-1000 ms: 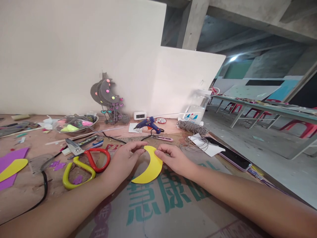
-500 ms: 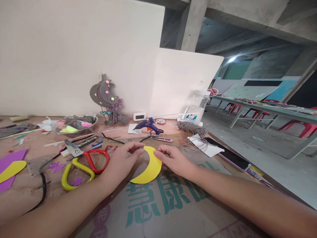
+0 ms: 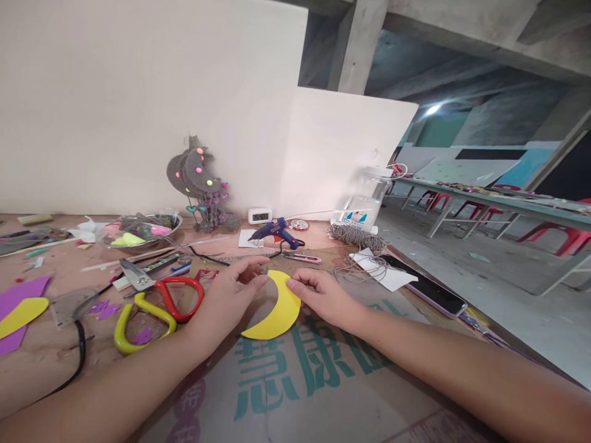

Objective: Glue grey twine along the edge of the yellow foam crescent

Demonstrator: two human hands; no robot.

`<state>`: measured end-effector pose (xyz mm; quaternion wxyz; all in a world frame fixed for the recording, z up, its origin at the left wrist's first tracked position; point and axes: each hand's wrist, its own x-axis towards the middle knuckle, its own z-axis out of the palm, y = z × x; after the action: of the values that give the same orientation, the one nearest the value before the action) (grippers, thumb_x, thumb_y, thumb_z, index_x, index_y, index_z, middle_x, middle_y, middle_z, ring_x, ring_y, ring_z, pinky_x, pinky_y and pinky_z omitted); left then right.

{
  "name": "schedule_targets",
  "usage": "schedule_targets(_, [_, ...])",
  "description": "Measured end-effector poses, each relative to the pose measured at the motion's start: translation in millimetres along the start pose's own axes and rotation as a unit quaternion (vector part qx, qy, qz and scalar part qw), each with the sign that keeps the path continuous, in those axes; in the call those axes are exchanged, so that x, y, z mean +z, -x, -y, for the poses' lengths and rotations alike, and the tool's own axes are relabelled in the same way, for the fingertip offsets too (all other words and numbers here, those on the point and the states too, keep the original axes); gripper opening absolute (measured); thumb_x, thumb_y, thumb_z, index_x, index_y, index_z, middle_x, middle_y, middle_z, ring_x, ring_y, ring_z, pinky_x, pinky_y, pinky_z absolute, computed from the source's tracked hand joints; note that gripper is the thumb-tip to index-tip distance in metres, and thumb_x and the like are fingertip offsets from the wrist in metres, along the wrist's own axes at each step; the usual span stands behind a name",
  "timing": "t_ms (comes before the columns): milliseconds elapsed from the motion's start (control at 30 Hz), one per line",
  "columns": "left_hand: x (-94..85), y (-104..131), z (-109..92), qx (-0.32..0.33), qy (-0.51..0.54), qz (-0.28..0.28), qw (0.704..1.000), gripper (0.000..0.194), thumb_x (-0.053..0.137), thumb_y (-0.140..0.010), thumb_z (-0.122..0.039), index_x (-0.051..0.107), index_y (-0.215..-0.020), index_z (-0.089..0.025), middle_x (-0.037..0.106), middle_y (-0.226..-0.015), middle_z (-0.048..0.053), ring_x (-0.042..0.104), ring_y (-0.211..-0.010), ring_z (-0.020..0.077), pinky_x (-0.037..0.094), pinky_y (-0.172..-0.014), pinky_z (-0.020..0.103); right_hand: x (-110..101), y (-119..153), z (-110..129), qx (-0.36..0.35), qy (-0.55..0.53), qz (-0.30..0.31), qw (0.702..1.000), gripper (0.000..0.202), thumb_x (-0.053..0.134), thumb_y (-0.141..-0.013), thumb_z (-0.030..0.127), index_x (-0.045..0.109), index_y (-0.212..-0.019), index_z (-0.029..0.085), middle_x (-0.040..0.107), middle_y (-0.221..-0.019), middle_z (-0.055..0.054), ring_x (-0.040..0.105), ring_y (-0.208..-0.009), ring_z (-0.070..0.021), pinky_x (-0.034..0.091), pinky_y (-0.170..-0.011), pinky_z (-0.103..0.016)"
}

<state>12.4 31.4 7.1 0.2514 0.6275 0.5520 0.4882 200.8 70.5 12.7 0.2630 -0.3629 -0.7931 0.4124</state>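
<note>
A yellow crescent moon cutout (image 3: 281, 317) is tilted over the printed cardboard sheet (image 3: 369, 400) in front of me. My right hand (image 3: 321, 295) pinches its right edge near the top, thumb on the upper face. Beside the upper tip, my left hand (image 3: 244, 286) has curved fingers with a gap between thumb and forefinger. A small grey bit shows in that gap; its kind is unclear. Left of my left wrist lie scissors (image 3: 187, 317) with one red and one yellow handle. Beyond my hands, a blue glue gun (image 3: 277, 231) rests near a pink cutter (image 3: 302, 258).
A grey moon ornament (image 3: 198, 178) stands against the white board, near a bowl of craft bits (image 3: 138, 237) and a small clock (image 3: 260, 215). To the right are grey yarn (image 3: 357, 239), a clear jar (image 3: 369, 191) and a phone (image 3: 429, 289). Purple sheets (image 3: 25, 295) lie left.
My left thumb and forefinger have parted slightly at the crescent's upper tip. The crescent has shifted a little to the left, still in my right hand.
</note>
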Motion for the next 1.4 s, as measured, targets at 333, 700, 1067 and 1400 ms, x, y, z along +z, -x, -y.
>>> schedule_targets(333, [-2.4,-0.2,-6.2,-0.017,-0.023,0.016,0.999,0.022,0.052,-0.077,-0.034,0.064,-0.088,-0.020,0.068,-0.087,0.001,0.060,-0.080,0.0173,0.048,-0.070,0.027,-0.8,0.2,3.0,0.001,0.023,0.004,1.000,0.033,0.042,-0.086,0.044,0.049,-0.071,0.016,0.046,-0.057,0.003,0.044,-0.051,-0.0087,0.033,-0.047,-0.020])
schedule_targets(700, [-2.6,0.3,-7.3,-0.042,0.000,0.008,0.999,0.022,0.056,-0.074,-0.036,0.065,-0.087,-0.020,0.068,-0.088,0.001,0.060,-0.083,0.0180,0.048,-0.071,0.026,-0.7,0.6,2.7,0.008,0.028,0.007,1.000,0.033,0.042,-0.086,0.044,0.048,-0.070,0.016,0.045,-0.055,0.003,0.042,-0.050,-0.0079,0.031,-0.045,-0.019])
schedule_targets(1067, [-1.9,1.8,-6.4,-0.022,0.004,-0.001,1.000,0.021,0.056,-0.075,-0.033,0.064,-0.090,-0.021,0.068,-0.088,0.001,0.059,-0.081,0.0154,0.047,-0.070,0.023,0.0,-1.0,-2.6,0.008,0.009,0.001,1.000,0.033,0.042,-0.086,0.045,0.048,-0.071,0.016,0.046,-0.058,0.003,0.043,-0.051,-0.0085,0.032,-0.047,-0.020])
schedule_targets(1400, [-2.4,1.4,-9.0,-0.036,-0.015,0.007,0.999,0.019,0.056,-0.076,-0.033,0.066,-0.088,-0.023,0.068,-0.091,-0.001,0.060,-0.087,0.0163,0.046,-0.075,0.024,-0.4,-1.0,-1.3,0.007,0.017,0.002,1.000,0.034,0.041,-0.086,0.046,0.048,-0.071,0.016,0.046,-0.057,0.003,0.043,-0.051,-0.0086,0.032,-0.046,-0.020])
